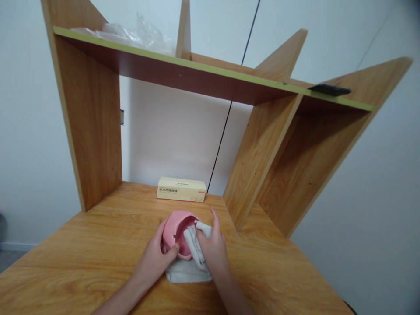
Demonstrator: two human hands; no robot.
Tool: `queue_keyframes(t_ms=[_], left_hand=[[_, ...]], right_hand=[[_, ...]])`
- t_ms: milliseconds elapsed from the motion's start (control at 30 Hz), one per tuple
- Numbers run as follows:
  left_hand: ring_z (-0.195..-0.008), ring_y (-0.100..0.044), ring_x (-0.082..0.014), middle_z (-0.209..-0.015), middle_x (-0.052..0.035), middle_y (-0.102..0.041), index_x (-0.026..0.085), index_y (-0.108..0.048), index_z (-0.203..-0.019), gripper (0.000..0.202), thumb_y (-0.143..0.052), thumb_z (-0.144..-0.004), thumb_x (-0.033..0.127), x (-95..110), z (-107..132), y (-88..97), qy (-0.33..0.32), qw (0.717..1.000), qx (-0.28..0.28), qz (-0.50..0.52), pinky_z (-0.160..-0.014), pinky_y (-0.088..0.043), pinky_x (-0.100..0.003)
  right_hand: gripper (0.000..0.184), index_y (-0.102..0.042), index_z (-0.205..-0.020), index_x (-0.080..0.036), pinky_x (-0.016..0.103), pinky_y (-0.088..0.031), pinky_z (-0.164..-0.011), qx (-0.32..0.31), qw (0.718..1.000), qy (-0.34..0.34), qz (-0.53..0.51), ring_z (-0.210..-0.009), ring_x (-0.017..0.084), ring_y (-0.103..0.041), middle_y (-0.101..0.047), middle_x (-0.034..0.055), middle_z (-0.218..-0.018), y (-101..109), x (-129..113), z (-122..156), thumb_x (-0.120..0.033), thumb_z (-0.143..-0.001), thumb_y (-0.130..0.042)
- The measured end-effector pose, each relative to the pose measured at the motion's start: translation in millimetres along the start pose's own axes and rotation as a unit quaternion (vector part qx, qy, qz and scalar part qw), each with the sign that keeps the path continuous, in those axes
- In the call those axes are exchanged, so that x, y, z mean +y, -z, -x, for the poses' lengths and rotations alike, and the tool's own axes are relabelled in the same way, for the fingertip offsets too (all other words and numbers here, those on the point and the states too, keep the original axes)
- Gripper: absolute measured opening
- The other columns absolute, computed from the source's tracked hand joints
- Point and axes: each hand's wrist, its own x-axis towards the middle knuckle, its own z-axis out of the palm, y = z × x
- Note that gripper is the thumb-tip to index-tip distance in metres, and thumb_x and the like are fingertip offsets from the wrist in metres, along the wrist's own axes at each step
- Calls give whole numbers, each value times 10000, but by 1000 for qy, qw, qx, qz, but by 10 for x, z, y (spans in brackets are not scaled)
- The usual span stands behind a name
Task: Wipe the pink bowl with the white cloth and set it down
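A pink faceted bowl (171, 225) is tipped on its side just above the desk, its hollow turned toward the right. My left hand (160, 248) grips it from the left, with the thumb over the near rim. In my right hand (212, 245) is a light grey cloth (194, 246), bunched up and reaching into the bowl's opening. My right index finger points upward, away from the cloth. The lower part of the cloth hangs down and spreads on the desk below the bowl. The bowl's underside is hidden from me.
On the wooden desk (98, 249), a cream-coloured box (181, 190) with printed writing stands at the back. A wooden shelf unit (262, 162) rises behind and to the right. Clear plastic wrapping (138, 35) and a dark flat object (330, 90) lie on its upper shelf.
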Motion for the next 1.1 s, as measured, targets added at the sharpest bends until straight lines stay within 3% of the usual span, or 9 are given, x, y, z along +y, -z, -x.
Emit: queue_keyframes(t_ms=[367,600,900,1000,1100], left_hand=[[-1117,-577,-259,-1252,-121,-598,148,-459,-1323,665,-589,-696,328,69,35,55,-58,996,-26,-64,-974,-441,-358],[-1096,-595,-264,-1238,-111,-613,161,-480,-1308,642,-587,-714,380,70,28,80,-67,992,-14,-105,-939,-470,-349],[-1012,-635,-287,-1062,-97,-701,165,-489,-1305,645,-553,-696,365,73,22,122,-57,983,-35,-171,-913,-480,-383],[-1054,-614,-287,-1152,-97,-663,184,-458,-1328,647,-550,-724,395,67,37,120,-58,983,-41,-169,-934,-463,-385],[-1138,-562,-278,-1298,-101,-565,195,-382,-1376,670,-539,-770,432,63,43,102,-62,990,-26,-126,-962,-440,-374]], right_hand=[[596,-432,-1330,-184,254,-392,-512,-22,999,25,5,-512,180,-550,-599,-24,-590,-39,84,4,-265,-744,-502],[603,-430,-1331,-192,261,-439,-601,-28,999,24,-4,-651,192,-615,-678,31,-790,-62,91,11,-251,-738,-526],[636,-427,-1340,-207,251,-393,-542,-40,998,23,44,-573,195,-586,-627,-8,-632,-34,64,20,-236,-715,-542],[627,-413,-1349,-189,257,-427,-566,-55,998,29,-2,-605,192,-607,-670,13,-715,-54,81,30,-225,-730,-505],[621,-406,-1353,-177,278,-471,-666,-50,997,27,-51,-758,201,-642,-697,58,-921,-84,111,32,-226,-739,-486]])
